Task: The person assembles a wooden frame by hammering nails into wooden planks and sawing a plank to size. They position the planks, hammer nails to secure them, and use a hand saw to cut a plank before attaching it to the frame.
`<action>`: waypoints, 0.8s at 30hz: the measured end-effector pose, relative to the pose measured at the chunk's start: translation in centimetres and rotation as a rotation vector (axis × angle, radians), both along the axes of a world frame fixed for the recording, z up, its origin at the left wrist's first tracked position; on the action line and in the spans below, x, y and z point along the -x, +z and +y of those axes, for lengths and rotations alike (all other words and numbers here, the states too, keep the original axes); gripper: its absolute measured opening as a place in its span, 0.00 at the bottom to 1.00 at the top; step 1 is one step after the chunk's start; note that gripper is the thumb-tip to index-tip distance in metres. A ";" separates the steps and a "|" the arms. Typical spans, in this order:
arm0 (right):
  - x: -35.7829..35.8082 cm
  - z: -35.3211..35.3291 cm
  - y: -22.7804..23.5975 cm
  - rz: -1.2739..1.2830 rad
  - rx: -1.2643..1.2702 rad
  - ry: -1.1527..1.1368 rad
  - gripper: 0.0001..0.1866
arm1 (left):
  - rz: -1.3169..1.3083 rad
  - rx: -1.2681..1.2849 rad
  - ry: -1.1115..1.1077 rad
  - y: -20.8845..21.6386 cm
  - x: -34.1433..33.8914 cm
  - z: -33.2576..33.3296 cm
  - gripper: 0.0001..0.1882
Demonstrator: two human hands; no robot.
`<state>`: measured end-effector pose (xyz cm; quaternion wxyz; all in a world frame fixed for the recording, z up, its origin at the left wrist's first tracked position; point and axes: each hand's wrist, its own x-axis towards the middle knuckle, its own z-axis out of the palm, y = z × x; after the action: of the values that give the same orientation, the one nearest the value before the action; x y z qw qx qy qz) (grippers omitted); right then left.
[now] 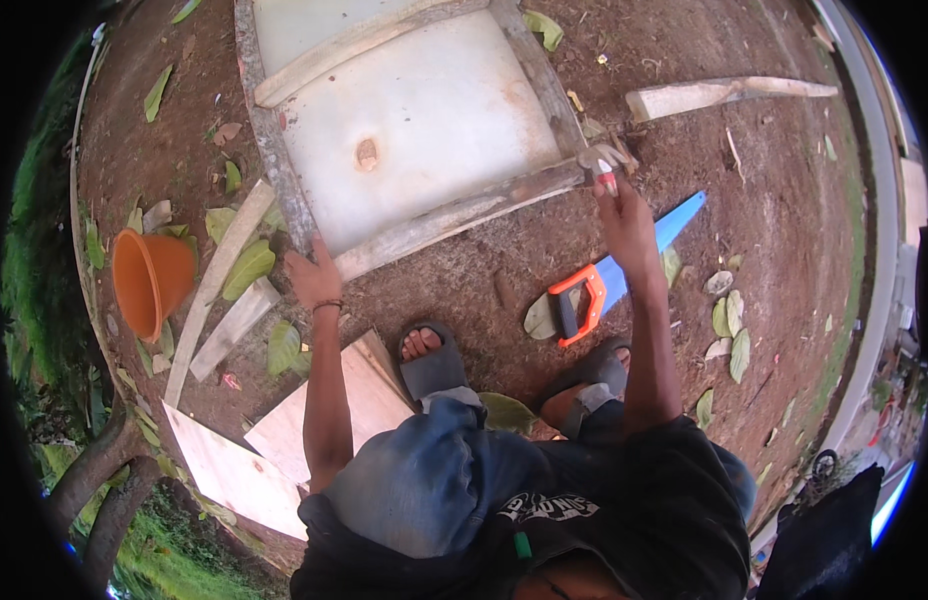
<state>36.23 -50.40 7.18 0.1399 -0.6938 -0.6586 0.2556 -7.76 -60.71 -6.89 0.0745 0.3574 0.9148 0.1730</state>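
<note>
A white panel (414, 120) edged with weathered wooden strips lies on the ground ahead of me. At its near left corner, my left hand (314, 277) grips the end of the wooden frame (300, 207). My right hand (627, 222) is closed around a hammer (606, 178) with a red and white part on its handle, beside the near right corner. The hammer's head is at that corner, and most of its handle is hidden by my hand. A hand saw (612, 278) with a blue blade and an orange and black handle lies under my right forearm.
An orange bucket (156, 275) lies tipped at the left, near loose wooden strips (219, 290). Pale boards (234, 466) lie by my left arm. A rough length of wood (729, 95) is at the far right. Leaves (739, 350) are scattered over the dirt.
</note>
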 end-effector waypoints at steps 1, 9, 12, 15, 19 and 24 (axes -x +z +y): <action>0.4 -0.1 1.2 0.081 -0.075 -0.049 0.16 | 0.018 -0.011 0.000 -0.1 0.6 0.0 0.36; -0.2 -0.2 -4.1 0.020 -0.191 0.076 0.14 | -0.025 0.037 0.033 -0.2 0.7 0.3 0.38; 1.2 -0.8 -1.1 0.093 -0.172 -0.031 0.16 | -0.027 -0.006 0.013 -0.2 0.4 1.2 0.39; 0.8 -1.3 -6.4 0.072 -0.112 0.013 0.17 | 0.005 -0.021 0.010 -0.6 0.5 1.0 0.39; 0.0 -0.2 -5.7 0.068 -0.140 0.118 0.16 | 0.053 -0.107 0.007 0.1 -0.1 0.7 0.36; 1.3 -3.6 -3.2 1.122 0.220 -0.516 0.15 | 0.346 -0.387 -0.359 3.3 -3.0 1.9 0.31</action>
<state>34.96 -54.02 3.96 0.4492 -0.6008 -0.2659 0.6054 -4.73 -58.85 -3.63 -0.1223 0.5450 0.7862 0.2643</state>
